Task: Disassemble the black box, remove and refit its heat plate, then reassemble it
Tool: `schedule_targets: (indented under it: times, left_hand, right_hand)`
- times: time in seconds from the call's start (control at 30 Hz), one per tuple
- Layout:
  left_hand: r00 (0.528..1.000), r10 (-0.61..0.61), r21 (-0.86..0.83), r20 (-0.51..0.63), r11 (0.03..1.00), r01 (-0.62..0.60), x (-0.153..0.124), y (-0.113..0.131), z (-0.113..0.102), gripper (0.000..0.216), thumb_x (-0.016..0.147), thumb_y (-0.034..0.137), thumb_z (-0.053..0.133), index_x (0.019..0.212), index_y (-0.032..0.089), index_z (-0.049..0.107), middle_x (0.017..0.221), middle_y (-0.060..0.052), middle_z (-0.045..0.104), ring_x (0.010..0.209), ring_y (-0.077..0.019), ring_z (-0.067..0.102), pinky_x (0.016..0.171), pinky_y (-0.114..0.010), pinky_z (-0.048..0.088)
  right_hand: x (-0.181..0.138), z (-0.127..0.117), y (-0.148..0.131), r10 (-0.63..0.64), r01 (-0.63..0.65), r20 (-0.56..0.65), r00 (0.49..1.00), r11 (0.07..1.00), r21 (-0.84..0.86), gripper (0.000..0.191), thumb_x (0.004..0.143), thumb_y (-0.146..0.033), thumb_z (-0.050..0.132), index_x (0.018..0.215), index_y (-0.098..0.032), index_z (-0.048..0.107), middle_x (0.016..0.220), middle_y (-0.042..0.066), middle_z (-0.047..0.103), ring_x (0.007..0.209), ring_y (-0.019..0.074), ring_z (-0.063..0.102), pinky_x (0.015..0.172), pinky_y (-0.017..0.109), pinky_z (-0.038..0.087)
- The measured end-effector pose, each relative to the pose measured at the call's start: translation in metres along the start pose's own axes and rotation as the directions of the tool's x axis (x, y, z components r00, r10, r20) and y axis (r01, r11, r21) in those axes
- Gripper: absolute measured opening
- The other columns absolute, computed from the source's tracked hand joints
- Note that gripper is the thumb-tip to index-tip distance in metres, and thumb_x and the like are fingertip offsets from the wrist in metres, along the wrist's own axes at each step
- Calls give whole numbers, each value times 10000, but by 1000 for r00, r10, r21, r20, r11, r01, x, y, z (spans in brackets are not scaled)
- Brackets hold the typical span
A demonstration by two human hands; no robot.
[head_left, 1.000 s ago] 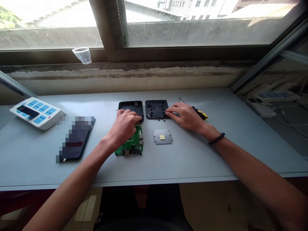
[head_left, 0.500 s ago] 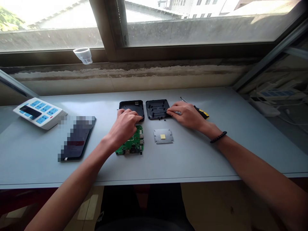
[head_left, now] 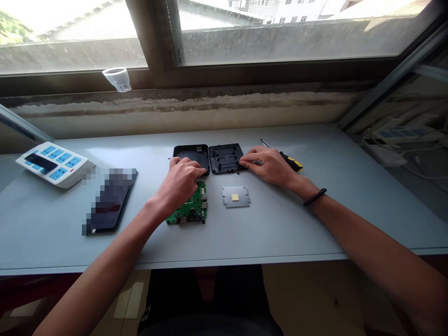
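Two black plastic case halves lie side by side at the middle of the grey table [head_left: 315, 224], their edges touching. My left hand [head_left: 180, 182] is curled over the front edge of the left case half [head_left: 192, 151]. My right hand [head_left: 271, 164] presses its fingertips against the right edge of the ribbed right case half [head_left: 225, 157]. A green circuit board [head_left: 194, 210] lies just below my left hand, partly under the wrist. A small metal plate [head_left: 236, 197] with a yellow pad lies to the board's right.
A black and yellow screwdriver [head_left: 292, 162] lies behind my right hand. A dark phone [head_left: 110, 200] and a white power strip [head_left: 54, 163] are at the left. A clear plastic cup [head_left: 118, 78] sits on the window ledge. Cables and more strips lie at the far right.
The right case half has slid left under my right hand and now touches the left half; a gap separated them before. My left hand has stayed in place.
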State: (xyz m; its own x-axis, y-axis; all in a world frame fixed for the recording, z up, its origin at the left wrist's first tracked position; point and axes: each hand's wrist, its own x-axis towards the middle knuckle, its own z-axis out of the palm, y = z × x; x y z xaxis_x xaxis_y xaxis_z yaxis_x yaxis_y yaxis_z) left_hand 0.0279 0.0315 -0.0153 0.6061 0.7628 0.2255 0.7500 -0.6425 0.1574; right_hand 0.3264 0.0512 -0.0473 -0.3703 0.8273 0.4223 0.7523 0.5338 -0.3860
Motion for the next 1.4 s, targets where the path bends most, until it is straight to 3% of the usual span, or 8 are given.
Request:
schedule_targets:
  times: [0.43, 0.67, 0.9, 1.07, 1.23, 1.4]
  left_hand:
    - [1000, 28, 10, 8, 1000, -28, 0, 1, -1, 524, 771, -77, 410, 1022, 180, 791, 1056, -65, 801, 931, -245, 646, 934, -437, 390]
    - [998, 50, 10, -31, 999, -50, 0, 0, 1, 445, 796, -48, 426, 915, 204, 773, 1000, -62, 800, 910, -244, 654, 921, -435, 394]
    - [995, 17, 16, -94, 1000, -15, 0, 8, 0, 229, 969, 155, 516, 975, 186, 742, 1008, -104, 793, 907, -265, 658, 943, -467, 411]
    - [977, -28, -20, -210, 999, 24, 1, 11, -4, 213, 1009, 243, 545, 1050, 174, 743, 991, -89, 797, 921, -268, 664, 909, -449, 462]
    - [914, -17, -66, -406, 998, -11, 3, 14, -7, 302, 1033, 257, 511, 831, 167, 716, 837, -80, 762, 804, -223, 623, 788, -391, 504]
    - [851, 53, -34, -523, 996, -83, 3, 19, -7, 411, 1042, 264, 496, 652, 198, 608, 636, -35, 654, 667, -172, 540, 692, -343, 479]
  right_hand:
    - [1, -1, -7, 8, -7, 23, 1000, 1000, -5, 233, 975, -338, 610, 935, -223, 808, 910, 52, 725, 819, 171, 630, 752, 313, 451]
    - [0, -1, -6, 3, -3, 18, 1000, 1000, 0, 235, 973, -345, 605, 929, -224, 801, 916, 57, 730, 849, 183, 646, 778, 323, 472]
    - [1, -1, -7, 10, -10, -21, 1000, 1000, 7, 298, 1002, -369, 533, 1050, -198, 773, 1014, 79, 766, 916, 211, 688, 810, 337, 505]
    - [2, -1, -10, 23, -22, -76, 997, 1000, 14, 337, 1022, -363, 469, 1029, -174, 748, 1060, 98, 776, 944, 223, 708, 827, 343, 523]
    - [1, -3, -14, 39, -37, -134, 990, 999, 15, 325, 1018, -380, 475, 962, -179, 725, 997, 95, 772, 874, 214, 687, 752, 331, 510]
    - [1, -5, -17, 47, -45, -170, 984, 999, 13, 321, 1006, -387, 484, 888, -190, 708, 899, 86, 756, 787, 199, 649, 702, 323, 487]
